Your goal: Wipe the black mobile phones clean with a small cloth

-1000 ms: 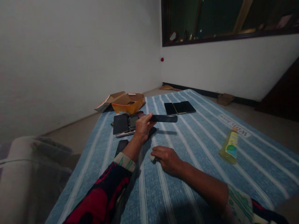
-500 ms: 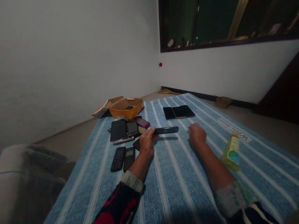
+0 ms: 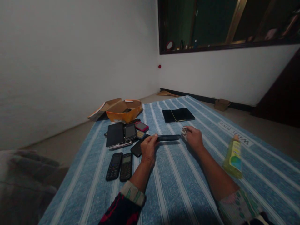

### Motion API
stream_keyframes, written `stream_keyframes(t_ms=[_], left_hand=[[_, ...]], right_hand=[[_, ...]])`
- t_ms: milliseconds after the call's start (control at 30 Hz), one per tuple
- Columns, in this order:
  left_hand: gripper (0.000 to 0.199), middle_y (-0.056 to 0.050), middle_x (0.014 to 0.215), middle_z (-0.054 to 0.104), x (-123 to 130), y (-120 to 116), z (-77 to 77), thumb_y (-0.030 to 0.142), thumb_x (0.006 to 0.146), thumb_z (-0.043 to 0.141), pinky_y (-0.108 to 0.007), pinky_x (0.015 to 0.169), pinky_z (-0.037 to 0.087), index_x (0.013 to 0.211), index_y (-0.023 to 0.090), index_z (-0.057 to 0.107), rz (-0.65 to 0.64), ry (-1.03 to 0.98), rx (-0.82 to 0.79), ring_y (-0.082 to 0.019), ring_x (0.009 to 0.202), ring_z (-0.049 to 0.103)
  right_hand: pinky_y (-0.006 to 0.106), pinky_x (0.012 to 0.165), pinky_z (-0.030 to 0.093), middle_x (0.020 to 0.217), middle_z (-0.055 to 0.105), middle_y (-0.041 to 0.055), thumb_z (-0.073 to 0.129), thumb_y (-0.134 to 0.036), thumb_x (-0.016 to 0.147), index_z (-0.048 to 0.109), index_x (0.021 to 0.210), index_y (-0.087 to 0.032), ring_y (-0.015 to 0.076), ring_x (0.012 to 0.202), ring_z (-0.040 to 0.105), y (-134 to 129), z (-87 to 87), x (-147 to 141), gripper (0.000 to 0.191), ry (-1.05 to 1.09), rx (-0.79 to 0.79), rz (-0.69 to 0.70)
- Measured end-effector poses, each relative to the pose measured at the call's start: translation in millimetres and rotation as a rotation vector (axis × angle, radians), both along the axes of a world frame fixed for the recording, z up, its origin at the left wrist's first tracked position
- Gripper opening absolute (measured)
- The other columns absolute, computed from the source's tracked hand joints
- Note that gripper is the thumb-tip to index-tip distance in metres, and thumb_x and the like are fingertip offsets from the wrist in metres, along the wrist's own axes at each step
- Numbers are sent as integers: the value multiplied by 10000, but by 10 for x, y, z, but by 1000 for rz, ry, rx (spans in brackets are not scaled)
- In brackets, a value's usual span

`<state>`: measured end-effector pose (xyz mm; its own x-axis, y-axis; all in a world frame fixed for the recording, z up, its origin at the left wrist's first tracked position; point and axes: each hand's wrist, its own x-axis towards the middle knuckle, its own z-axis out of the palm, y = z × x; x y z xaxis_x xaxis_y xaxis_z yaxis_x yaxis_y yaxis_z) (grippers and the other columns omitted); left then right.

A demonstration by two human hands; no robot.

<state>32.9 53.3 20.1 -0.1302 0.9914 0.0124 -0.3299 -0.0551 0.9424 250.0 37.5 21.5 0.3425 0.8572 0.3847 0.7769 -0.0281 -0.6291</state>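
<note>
My left hand [image 3: 148,149] is closed on one end of a dark phone [image 3: 169,137], held edge-on above the striped cloth. Close to the phone's far end, my right hand [image 3: 195,138] pinches a small crumpled greyish-white wad [image 3: 184,132], perhaps tissue or cloth. Left of my left hand lie a black smartphone [image 3: 136,149], partly hidden, and two keypad phones [image 3: 114,167] side by side. Behind these is a cluster with a dark flat tablet-like device [image 3: 115,134], a grey phone [image 3: 130,132] and a pink phone [image 3: 142,126]. Beyond my hands, three black smartphones [image 3: 178,115] lie in a row.
An open orange cardboard box [image 3: 124,117] stands at the far left of the blue striped cloth [image 3: 168,190]. On the right is a bottle of yellow-green liquid [image 3: 233,159]. A small brown carton [image 3: 222,104] is on the floor beyond the right edge.
My right hand has moved left, close to the phone's end, and the crumpled wad in it now shows clearly. My left hand still holds the phone; the view has shifted slightly.
</note>
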Motion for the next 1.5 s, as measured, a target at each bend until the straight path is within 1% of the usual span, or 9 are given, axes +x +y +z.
stream_keyframes(t_ms=[200, 467, 600, 800, 900, 1033, 1167, 1367, 1500], left_hand=[[335, -22, 692, 678, 12, -2, -92, 458, 615, 807, -281, 696, 513, 710, 143, 746, -3, 157, 37, -160, 699, 620], [276, -3, 658, 652, -31, -61, -48, 442, 727, 696, -286, 698, 441, 676, 173, 733, 8, 336, 114, -173, 700, 574], [246, -8, 654, 656, -60, -96, -2, 390, 770, 624, -289, 702, 412, 669, 187, 720, 6, 483, 222, -184, 697, 571], [236, -6, 643, 648, -87, -86, 18, 382, 748, 597, -280, 665, 411, 665, 189, 704, -48, 480, 243, -180, 665, 560], [240, -3, 632, 633, -81, -78, 19, 393, 744, 600, -279, 659, 402, 656, 187, 688, -55, 484, 239, -177, 657, 551], [282, 16, 602, 569, -72, -66, 3, 426, 763, 587, -274, 641, 373, 617, 191, 642, -49, 491, 235, -161, 636, 504], [358, 41, 549, 452, -73, -50, -21, 459, 781, 572, -271, 597, 316, 540, 196, 550, -46, 508, 225, -140, 591, 424], [403, 55, 546, 366, -77, -33, -47, 475, 795, 562, -274, 589, 276, 515, 208, 449, -45, 509, 210, -130, 580, 361], [402, 57, 562, 356, -81, -32, -51, 480, 790, 566, -273, 593, 271, 521, 207, 442, -47, 492, 195, -128, 590, 349]], right_hand=[[348, 837, 519, 939, 722, 75, 448, -172, 824, 737, 954, -184, 208, 900, 676, -20, -105, -375, 318, 338, 427, 191], [364, 902, 524, 1019, 690, 82, 410, -76, 862, 697, 1056, -219, 207, 1006, 650, -68, -160, -592, 375, 77, 598, 381], [401, 895, 505, 1055, 672, 122, 412, -86, 899, 674, 1079, -191, 240, 1011, 614, -81, -154, -732, 335, -136, 584, 438], [455, 967, 397, 997, 658, 129, 410, -124, 938, 629, 1080, -147, 253, 935, 566, -100, -96, -935, 261, -396, 438, 520], [475, 1045, 307, 993, 662, 101, 414, -119, 944, 613, 1079, -169, 241, 969, 564, -103, -99, -901, 246, -415, 384, 505], [477, 1058, 276, 1001, 663, 92, 418, -117, 947, 613, 1050, -181, 238, 992, 562, -92, -103, -720, 229, -410, 349, 480], [434, 989, 357, 974, 658, 98, 403, -131, 938, 637, 1015, -188, 242, 975, 567, -50, -120, -496, 252, -279, 334, 463], [351, 826, 471, 927, 682, 80, 466, -235, 856, 693, 949, -186, 224, 893, 625, 48, -265, -276, 251, 305, 273, 369], [329, 748, 482, 806, 689, 47, 500, -268, 783, 713, 826, -187, 204, 778, 633, 93, -335, -214, 232, 417, 237, 311]])
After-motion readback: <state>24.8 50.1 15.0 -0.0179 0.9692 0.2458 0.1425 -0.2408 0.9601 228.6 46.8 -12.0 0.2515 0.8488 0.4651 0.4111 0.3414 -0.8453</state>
